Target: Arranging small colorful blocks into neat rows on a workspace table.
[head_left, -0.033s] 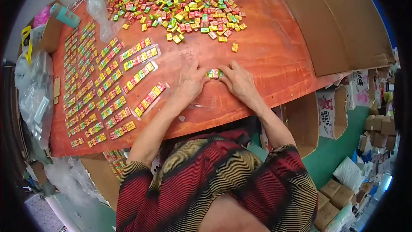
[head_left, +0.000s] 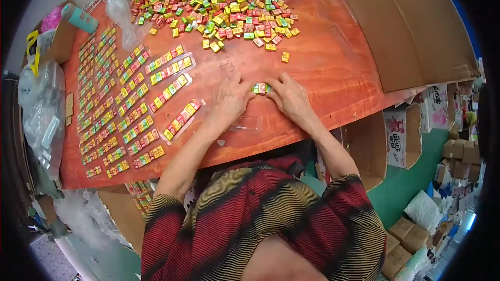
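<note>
A short row of tiny coloured boxes [head_left: 260,88], green, red and white, sits between my two hands over the orange-red table [head_left: 323,73]. My left hand [head_left: 233,99] presses its fingertips against the row's left end. On the right end, the fingers of my right hand [head_left: 289,98] close in the same way. My fingers hide part of the row. Just below the hands lies a clear plastic tray [head_left: 246,123]. Beyond them is one loose yellow box [head_left: 285,57], and farther off a big heap of tiny boxes [head_left: 229,5] in red, yellow, green and orange.
Many filled strips of boxes [head_left: 136,100] lie in rows on the table's left side, the closest strip [head_left: 181,119] beside my left forearm. A large cardboard carton [head_left: 411,26] borders the right. A light-blue bottle [head_left: 82,20] and plastic bags [head_left: 44,109] are at the left.
</note>
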A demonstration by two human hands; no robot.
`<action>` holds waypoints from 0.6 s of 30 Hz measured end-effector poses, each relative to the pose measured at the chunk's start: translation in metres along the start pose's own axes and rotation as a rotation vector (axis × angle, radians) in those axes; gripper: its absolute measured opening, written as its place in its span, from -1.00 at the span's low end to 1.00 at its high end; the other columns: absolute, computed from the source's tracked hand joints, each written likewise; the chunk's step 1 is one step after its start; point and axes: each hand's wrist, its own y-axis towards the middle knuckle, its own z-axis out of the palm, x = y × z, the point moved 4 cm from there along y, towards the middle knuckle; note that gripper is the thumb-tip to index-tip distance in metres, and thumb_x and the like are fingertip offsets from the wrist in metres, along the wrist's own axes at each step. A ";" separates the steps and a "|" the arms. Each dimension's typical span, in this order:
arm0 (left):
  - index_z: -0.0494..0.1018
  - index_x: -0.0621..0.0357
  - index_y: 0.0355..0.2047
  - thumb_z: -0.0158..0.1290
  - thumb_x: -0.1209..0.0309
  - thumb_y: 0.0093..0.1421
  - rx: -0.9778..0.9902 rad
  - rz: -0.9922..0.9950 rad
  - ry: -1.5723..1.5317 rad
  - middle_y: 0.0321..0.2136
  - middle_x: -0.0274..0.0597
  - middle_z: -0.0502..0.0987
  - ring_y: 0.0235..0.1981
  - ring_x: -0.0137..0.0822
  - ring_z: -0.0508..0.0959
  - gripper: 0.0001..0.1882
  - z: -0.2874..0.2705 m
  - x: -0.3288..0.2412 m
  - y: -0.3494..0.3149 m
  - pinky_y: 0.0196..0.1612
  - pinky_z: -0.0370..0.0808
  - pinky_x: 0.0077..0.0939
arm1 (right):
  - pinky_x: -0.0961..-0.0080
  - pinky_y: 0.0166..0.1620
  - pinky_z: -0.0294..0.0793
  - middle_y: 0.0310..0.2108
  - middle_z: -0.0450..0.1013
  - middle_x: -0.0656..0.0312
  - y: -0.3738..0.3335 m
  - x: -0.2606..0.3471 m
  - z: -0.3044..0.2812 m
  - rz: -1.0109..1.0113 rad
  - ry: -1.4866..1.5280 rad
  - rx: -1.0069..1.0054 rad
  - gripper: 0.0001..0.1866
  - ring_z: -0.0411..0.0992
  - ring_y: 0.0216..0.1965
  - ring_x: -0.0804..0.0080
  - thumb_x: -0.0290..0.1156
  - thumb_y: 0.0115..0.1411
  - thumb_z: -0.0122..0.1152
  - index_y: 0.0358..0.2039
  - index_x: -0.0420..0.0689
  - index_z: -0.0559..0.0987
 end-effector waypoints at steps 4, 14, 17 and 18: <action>0.47 0.02 -0.24 0.15 0.41 -0.09 -0.067 -0.060 0.081 -0.43 -0.11 0.33 -0.36 -0.09 0.40 -0.67 -0.018 -0.014 -0.021 -0.33 0.37 -0.24 | 0.29 -0.36 0.39 -0.38 0.31 0.12 -0.012 0.017 -0.004 0.015 0.043 0.015 -0.72 0.38 -0.35 0.12 -0.34 0.05 0.14 -0.18 -0.05 0.47; 0.43 0.08 -0.16 0.17 0.38 -0.12 -0.092 -0.038 0.142 -0.40 -0.16 0.33 -0.33 -0.15 0.36 -0.56 -0.029 -0.008 -0.083 -0.31 0.38 -0.31 | 0.29 -0.41 0.38 -0.40 0.28 0.08 -0.043 0.064 0.014 0.032 0.068 0.097 -0.65 0.38 -0.39 0.13 -0.37 0.02 0.17 -0.14 -0.08 0.43; 0.41 0.13 -0.13 0.19 0.36 -0.14 -0.050 -0.035 0.122 -0.36 -0.16 0.34 -0.28 -0.16 0.35 -0.51 -0.034 -0.007 -0.085 -0.26 0.37 -0.33 | 0.29 -0.43 0.38 -0.42 0.27 0.09 -0.042 0.066 0.016 0.077 0.046 0.157 -0.65 0.39 -0.40 0.14 -0.37 0.02 0.17 -0.14 -0.07 0.43; 0.41 0.13 -0.13 0.19 0.36 -0.14 -0.055 -0.040 0.120 -0.36 -0.16 0.34 -0.28 -0.16 0.35 -0.51 -0.036 -0.007 -0.087 -0.26 0.37 -0.33 | 0.29 -0.43 0.38 -0.42 0.27 0.09 -0.042 0.068 0.015 0.072 0.043 0.161 -0.65 0.39 -0.40 0.14 -0.37 0.02 0.17 -0.14 -0.07 0.43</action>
